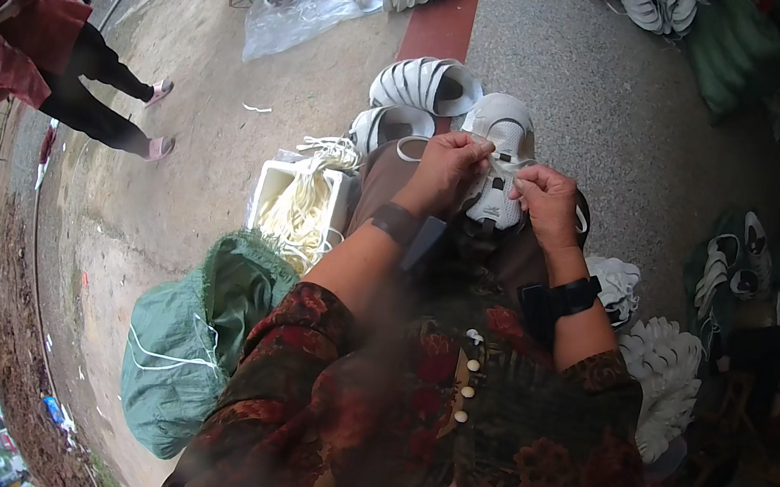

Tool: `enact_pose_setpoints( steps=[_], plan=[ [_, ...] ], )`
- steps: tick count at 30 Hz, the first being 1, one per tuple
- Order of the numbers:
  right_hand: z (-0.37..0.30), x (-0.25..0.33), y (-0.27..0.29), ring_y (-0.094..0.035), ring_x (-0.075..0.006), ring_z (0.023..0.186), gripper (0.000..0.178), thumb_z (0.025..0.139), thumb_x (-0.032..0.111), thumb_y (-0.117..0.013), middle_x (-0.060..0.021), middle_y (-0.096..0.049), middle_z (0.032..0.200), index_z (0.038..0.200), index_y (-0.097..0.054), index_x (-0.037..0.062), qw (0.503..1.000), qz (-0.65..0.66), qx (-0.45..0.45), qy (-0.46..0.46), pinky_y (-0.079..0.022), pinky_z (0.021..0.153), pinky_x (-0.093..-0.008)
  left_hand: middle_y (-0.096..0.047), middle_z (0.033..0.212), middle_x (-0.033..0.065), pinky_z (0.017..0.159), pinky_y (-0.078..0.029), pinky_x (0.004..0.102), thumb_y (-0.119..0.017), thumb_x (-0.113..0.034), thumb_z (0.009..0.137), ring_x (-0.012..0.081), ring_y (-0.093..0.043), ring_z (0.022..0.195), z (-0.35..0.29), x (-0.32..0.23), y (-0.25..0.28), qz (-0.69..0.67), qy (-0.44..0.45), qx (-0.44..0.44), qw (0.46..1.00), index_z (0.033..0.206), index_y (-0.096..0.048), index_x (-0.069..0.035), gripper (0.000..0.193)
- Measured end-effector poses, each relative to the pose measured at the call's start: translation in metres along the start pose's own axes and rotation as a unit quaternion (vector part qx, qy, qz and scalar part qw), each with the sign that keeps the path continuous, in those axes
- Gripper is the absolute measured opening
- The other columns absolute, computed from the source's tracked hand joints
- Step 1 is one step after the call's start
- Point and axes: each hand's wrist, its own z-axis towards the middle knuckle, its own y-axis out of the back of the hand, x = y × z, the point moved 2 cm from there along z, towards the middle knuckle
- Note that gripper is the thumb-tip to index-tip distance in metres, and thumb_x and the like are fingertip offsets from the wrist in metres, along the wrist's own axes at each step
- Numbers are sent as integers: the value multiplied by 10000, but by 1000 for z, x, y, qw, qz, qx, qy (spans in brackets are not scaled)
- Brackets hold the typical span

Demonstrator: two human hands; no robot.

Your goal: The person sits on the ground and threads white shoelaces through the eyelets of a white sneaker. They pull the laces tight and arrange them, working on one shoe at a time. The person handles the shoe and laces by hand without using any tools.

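A white and grey shoe upper (pixel 503 117) rests over my lap, its toe pointing away from me. Both of my hands are above its lacing area. My left hand (pixel 447 166) has thumb and fingers pinched together at the left side, on a pale shoelace. On the right side, my right hand (pixel 549 205) is pinched in the same way, close to the eyelets. The thin lace between the hands shows only in part, and the fingertips hide its ends. Black straps go round both wrists.
To the left, a white box (pixel 263 194) holds a heap of pale laces, beside a green woven sack (pixel 177 353). Stacked shoe uppers (pixel 419 85) stand just ahead; more white uppers (pixel 661 385) lie at the right. A person in pink (pixel 37 40) stands far left.
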Motion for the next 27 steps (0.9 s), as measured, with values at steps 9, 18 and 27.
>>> enact_pose_setpoints(
  steps=[9, 18, 27],
  plan=[
    [-6, -4, -8, -558, -366, 691, 45, 737, 37, -591, -184, -555, 696, 705, -577, 9, 920, -346, -74, 169, -447, 616, -425, -598, 662, 13, 540, -401, 180, -633, -120, 847, 56, -518, 570, 1, 2, 2, -29, -25, 7, 999, 773, -624, -32, 115],
    [-3, 4, -15, -562, -392, 686, 18, 702, 10, -580, -203, -549, 706, 700, -568, 24, 879, -436, -54, 183, -454, 619, -458, -603, 670, 14, 569, -416, 186, -636, -120, 845, 59, -526, 583, 0, 3, 3, -21, -20, 8, 1000, 774, -624, -28, 117],
    [-6, 10, -24, -555, -396, 688, 32, 690, -14, -565, -204, -535, 712, 702, -544, 7, 842, -475, -12, 255, -449, 603, -463, -602, 666, 13, 554, -407, 185, -628, -121, 850, 55, -520, 576, 1, 4, 3, 0, -24, 8, 1000, 764, -623, -26, 128]
  ],
)
